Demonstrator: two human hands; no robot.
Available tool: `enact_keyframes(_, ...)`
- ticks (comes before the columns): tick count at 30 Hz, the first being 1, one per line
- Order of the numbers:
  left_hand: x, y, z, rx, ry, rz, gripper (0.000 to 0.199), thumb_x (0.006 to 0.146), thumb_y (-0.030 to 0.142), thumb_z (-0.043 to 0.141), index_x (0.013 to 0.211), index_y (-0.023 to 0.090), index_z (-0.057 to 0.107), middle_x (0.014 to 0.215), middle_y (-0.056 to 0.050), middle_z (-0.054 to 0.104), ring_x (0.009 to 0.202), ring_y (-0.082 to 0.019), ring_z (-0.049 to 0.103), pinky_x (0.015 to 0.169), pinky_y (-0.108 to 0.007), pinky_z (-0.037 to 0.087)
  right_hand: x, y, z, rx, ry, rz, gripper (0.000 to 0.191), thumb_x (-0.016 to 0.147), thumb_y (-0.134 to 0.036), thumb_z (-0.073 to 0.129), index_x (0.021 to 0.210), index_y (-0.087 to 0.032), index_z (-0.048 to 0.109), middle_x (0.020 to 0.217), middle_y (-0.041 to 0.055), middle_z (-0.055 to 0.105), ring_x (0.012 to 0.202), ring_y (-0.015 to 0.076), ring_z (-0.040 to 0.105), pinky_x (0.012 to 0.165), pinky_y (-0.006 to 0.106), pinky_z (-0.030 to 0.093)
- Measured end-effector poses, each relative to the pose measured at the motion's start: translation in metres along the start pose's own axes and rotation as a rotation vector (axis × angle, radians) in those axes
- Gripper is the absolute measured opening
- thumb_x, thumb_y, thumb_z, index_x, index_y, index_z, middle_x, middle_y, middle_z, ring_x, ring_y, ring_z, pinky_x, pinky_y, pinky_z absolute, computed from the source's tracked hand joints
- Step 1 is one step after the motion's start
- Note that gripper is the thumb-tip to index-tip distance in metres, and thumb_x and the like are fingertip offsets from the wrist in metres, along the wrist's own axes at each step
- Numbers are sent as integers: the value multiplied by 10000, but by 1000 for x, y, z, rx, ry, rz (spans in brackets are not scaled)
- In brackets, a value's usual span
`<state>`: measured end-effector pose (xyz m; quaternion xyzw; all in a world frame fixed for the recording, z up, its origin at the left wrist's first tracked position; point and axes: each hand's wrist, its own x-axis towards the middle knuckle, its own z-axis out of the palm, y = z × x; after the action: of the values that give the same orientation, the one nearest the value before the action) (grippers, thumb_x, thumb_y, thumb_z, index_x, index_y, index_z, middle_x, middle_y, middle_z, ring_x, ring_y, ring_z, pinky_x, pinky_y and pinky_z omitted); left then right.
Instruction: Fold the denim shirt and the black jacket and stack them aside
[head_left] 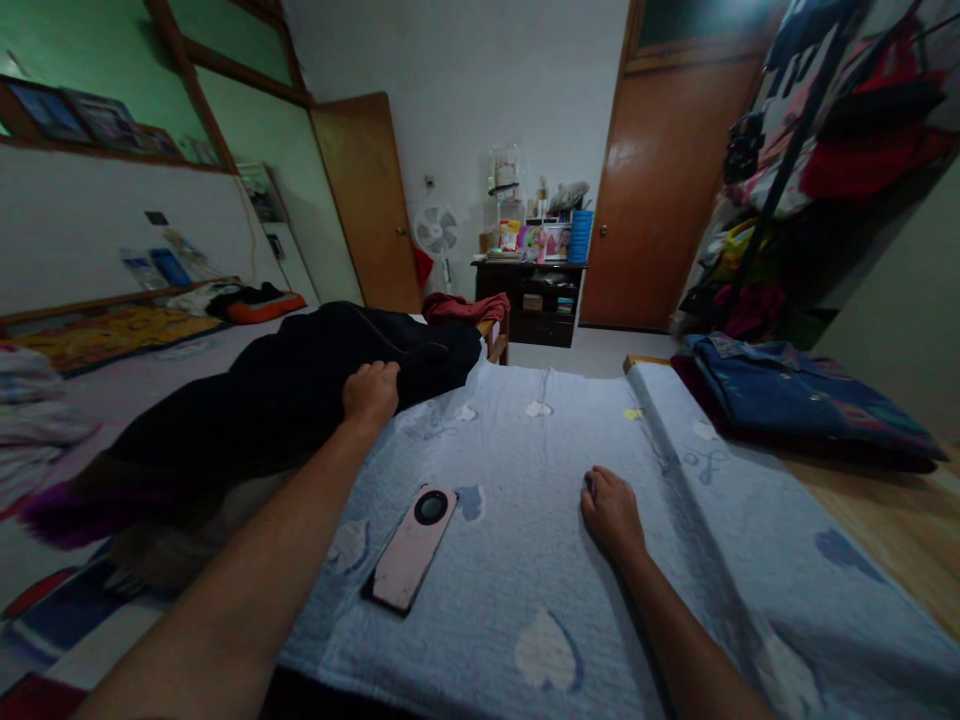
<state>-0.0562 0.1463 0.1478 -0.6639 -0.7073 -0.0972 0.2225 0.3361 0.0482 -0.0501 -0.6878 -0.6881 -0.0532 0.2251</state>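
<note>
My left hand (372, 392) is closed on the edge of a black garment (300, 370), which lies in a loose heap on the left. A purple fluffy part (82, 515) shows at the garment's near end. My right hand (611, 508) rests on a light blue cloth (495, 560) with heart shapes, its fingers curled in. What those fingers hold, if anything, is hidden. Between my arms a pink phone (414, 550) with a round dark camera ring lies on the cloth, apart from both hands.
Folded denim clothing (802, 395) sits on a dark red cloth at the right, over a wooden surface (862, 480). A bed (172, 365) stretches along the left. Beyond are a fan (439, 232), a dark cabinet (525, 325) and hanging clothes and bags (862, 170).
</note>
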Motion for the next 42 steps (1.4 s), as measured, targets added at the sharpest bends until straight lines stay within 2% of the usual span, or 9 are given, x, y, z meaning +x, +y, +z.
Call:
enact_keyframes(10, -40, 64, -9, -213, -20, 232, 359, 899, 115, 351, 1129, 190, 616, 1020, -99, 647, 987, -238, 552, 826, -350, 416, 2, 2, 2, -26, -6, -14, 306, 867, -213, 456, 1117, -142, 619, 1248, 129, 593, 1155, 224, 523, 1013, 349, 322)
enact_keyframes(13, -53, 78, -7, -212, -73, 268, 355, 890, 99, 365, 1090, 214, 634, 1045, -97, 657, 1043, -238, 549, 980, -437, 345, 2, 3, 3, -13, -10, -18, 308, 857, -211, 469, 1117, -149, 620, 1247, 129, 594, 1156, 226, 524, 1009, 354, 325)
enact_keyframes(17, -65, 65, -14, -116, -4, 200, 466, 843, 68, 410, 1248, 242, 560, 1425, -118, 450, 1375, -315, 265, 1084, -629, 34, 2, 5, 5, -3, -16, -15, 307, 854, -209, 470, 1118, -157, 619, 1248, 125, 594, 1161, 225, 521, 1015, 357, 320)
enact_keyframes(21, -75, 24, -29, 13, 43, -22, 630, 770, 196, 603, 1375, 223, 431, 1552, -169, 197, 1411, -455, 26, 1041, -686, 69, 2, 6, 5, -1, -13, -11, 309, 861, -214, 457, 1117, -152, 618, 1248, 126, 593, 1164, 227, 518, 1016, 352, 320)
enact_keyframes(24, -78, -7, -40, 84, 8, -195, 776, 716, 280, 680, 1415, 195, 353, 1492, -253, 274, 1329, -507, 258, 980, -642, 266, 2, 6, 5, -5, -14, -17, 312, 862, -218, 453, 1118, -147, 617, 1246, 127, 592, 1160, 229, 519, 1016, 348, 319)
enact_keyframes(28, -76, -20, -46, 25, -163, -302, 568, 832, 258, 503, 1375, 130, 395, 1065, -222, 640, 974, -367, 620, 780, -458, 469, 2, 6, 5, -7, -11, -18, 309, 856, -214, 456, 1112, -150, 618, 1242, 120, 595, 1148, 224, 525, 1014, 341, 322)
enact_keyframes(30, -75, -15, -45, -3, -164, -275, 469, 854, 199, 420, 1316, 136, 468, 950, -175, 674, 909, -329, 643, 728, -409, 486, 2, 6, 4, -6, -11, -19, 311, 860, -215, 452, 1115, -147, 617, 1244, 120, 595, 1151, 224, 524, 1018, 341, 321)
enact_keyframes(35, -82, 17, -42, -53, -29, -142, 478, 854, 149, 387, 1321, 149, 486, 997, -146, 675, 932, -299, 631, 719, -369, 492, 1, 4, 3, -5, -11, -16, 304, 867, -221, 450, 1112, -154, 618, 1247, 115, 594, 1156, 224, 522, 1020, 343, 318)
enact_keyframes(42, -95, 59, -42, -155, -19, -87, 484, 893, 145, 351, 1353, 229, 481, 957, -96, 655, 800, -232, 652, 683, -319, 483, 1, 5, 3, 4, 7, -18, 296, 866, -219, 462, 1105, -146, 621, 1229, 128, 602, 1143, 232, 533, 1000, 355, 339)
